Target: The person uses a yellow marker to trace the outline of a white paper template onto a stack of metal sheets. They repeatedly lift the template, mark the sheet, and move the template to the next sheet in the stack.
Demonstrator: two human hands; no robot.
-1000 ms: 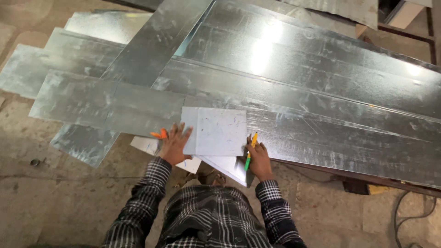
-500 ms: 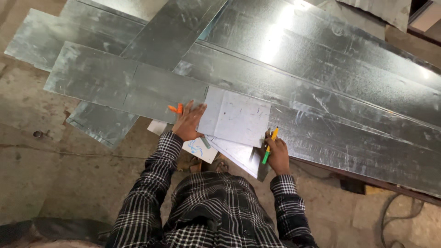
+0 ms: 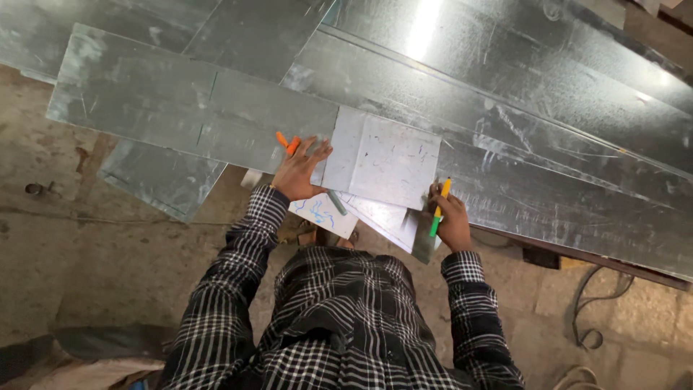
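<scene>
Nearest, both checked sleeves reach forward from the body. The right hand [image 3: 453, 220] is clenched round a yellow-and-green marker [image 3: 439, 208], tip up, at the right edge of a small metal plate [image 3: 382, 157]. The left hand [image 3: 299, 170] lies flat, fingers spread, its grip released, pressing the plate's left edge beside an orange marker [image 3: 287, 143]. The plate rests on long galvanised sheets [image 3: 548, 137] — probably thin, stiff, slick and sharp-edged, best held by flat palms at opposite sides.
</scene>
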